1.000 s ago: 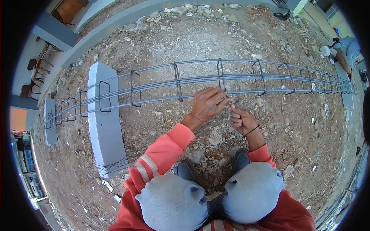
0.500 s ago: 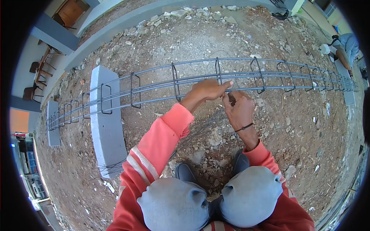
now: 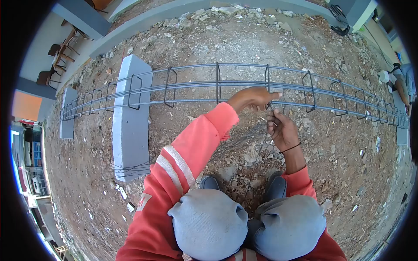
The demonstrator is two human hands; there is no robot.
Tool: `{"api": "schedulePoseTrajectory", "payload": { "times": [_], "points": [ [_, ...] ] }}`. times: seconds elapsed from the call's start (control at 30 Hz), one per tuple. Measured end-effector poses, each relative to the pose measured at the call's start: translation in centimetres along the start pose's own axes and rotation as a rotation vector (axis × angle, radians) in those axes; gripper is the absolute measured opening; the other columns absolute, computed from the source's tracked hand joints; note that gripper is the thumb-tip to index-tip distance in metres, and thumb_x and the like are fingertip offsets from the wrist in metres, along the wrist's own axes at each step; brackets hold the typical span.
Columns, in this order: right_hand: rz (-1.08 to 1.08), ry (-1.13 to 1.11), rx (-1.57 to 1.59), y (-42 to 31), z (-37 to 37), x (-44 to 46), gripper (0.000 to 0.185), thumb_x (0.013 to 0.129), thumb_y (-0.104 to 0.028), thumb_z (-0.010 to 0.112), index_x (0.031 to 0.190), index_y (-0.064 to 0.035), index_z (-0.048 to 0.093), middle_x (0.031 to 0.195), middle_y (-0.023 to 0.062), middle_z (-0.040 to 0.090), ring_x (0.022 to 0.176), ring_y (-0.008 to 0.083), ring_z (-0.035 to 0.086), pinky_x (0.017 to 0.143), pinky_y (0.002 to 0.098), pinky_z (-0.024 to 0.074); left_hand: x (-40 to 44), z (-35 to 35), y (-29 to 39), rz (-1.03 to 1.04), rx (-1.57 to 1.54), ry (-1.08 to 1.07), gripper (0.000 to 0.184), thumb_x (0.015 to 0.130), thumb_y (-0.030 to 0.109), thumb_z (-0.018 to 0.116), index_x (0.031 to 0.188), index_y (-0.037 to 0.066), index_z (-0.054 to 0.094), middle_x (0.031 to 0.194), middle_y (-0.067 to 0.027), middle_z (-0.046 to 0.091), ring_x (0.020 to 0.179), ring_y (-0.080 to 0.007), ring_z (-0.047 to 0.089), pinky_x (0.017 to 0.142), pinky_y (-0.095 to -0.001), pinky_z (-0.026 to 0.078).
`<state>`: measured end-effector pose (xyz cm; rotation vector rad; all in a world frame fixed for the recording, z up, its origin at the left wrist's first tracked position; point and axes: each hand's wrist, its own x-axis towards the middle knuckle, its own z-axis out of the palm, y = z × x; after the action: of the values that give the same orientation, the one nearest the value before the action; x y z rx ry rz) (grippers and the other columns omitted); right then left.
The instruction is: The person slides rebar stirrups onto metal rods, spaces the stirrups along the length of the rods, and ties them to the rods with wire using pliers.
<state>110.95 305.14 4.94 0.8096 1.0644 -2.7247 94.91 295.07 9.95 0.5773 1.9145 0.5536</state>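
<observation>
A long rebar cage (image 3: 196, 85) with square stirrups spans the view in front of me. My left hand (image 3: 256, 98) is closed at its near long bar, beside a stirrup (image 3: 267, 75), with the thumb pointing right. Just below and to the right, my right hand (image 3: 284, 132) pinches a thin tie wire (image 3: 257, 163), which trails down toward my shoes. The fingertips of both hands are close together but apart. What lies beneath the left fingers is partly hidden.
Concrete blocks (image 3: 130, 126) (image 3: 67, 117) support the cage on the left. Several loose wires (image 3: 130, 169) lie over the nearer block and the ground. Rubble (image 3: 226, 11) lines a low wall behind. Another person (image 3: 401, 80) is at the far right end.
My right hand has drawn down and away from the bar, and the wire now shows below it. My left hand stays at the bar. The view has shifted and tilted.
</observation>
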Motion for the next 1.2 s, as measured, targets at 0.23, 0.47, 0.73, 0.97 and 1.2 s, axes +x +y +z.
{"api": "schedulePoseTrajectory", "payload": {
  "times": [0.23,0.47,0.73,0.97,1.2],
  "points": [
    [-0.289,0.292,-0.474,-5.0,-1.4,-3.3,0.027,0.093,-0.031,0.063,0.103,-0.0066,0.065,0.081,-0.0012,0.062,0.066,0.007,0.054,0.054,0.0206,0.0407,-14.5,4.8,-7.1,0.642,0.115,1.117,0.028,0.087,0.028,0.065,0.088,0.0,0.067,0.084,-0.0179,0.066,0.079,-0.038,0.064,0.072,-0.0458,0.052],
    [-0.422,0.206,-0.698,-9.8,-1.5,-3.9,0.022,0.094,-0.029,0.062,0.099,-0.0077,0.066,0.078,-0.0023,0.062,0.062,0.0048,0.054,0.053,0.0201,0.0376,-26.5,13.3,-27.2,-0.219,-0.064,1.395,0.009,0.082,0.01,0.066,0.081,0.002,0.067,0.073,-0.0112,0.066,0.062,-0.0222,0.065,0.058,-0.0328,0.051],
    [-0.264,0.0,-1.032,-5.6,2.8,-3.2,0.019,0.095,-0.021,0.059,0.095,-0.0038,0.066,0.076,0.0022,0.064,0.061,0.0069,0.055,0.054,0.0219,0.0436,-23.4,24.6,-31.0,-0.337,0.172,1.058,0.049,0.074,0.023,0.068,0.12,0.012,0.052,0.112,-0.0148,0.052,0.105,-0.0367,0.049,0.088,-0.0506,0.04],
    [-0.304,-0.081,-1.076,-6.0,5.8,-5.9,0.016,0.093,-0.012,0.06,0.097,0.0025,0.065,0.078,0.0046,0.067,0.068,0.0092,0.062,0.061,0.0236,0.0509,-22.4,25.5,-34.0,-0.21,0.136,0.886,0.057,0.069,0.011,0.069,0.122,0.011,0.049,0.103,-0.0185,0.051,0.09,-0.0419,0.057,0.07,-0.0526,0.049],
    [-0.752,-0.298,-1.25,-4.8,6.9,-5.2,0.013,0.085,-0.015,0.063,0.089,-0.0027,0.066,0.077,0.0106,0.068,0.069,0.0216,0.067,0.064,0.0349,0.0513,-20.5,21.0,-33.2,-0.207,0.297,0.784,0.044,0.073,0.011,0.07,0.113,0.004,0.056,0.096,-0.0174,0.056,0.079,-0.0359,0.063,0.065,-0.0456,0.053]
  ]
}}
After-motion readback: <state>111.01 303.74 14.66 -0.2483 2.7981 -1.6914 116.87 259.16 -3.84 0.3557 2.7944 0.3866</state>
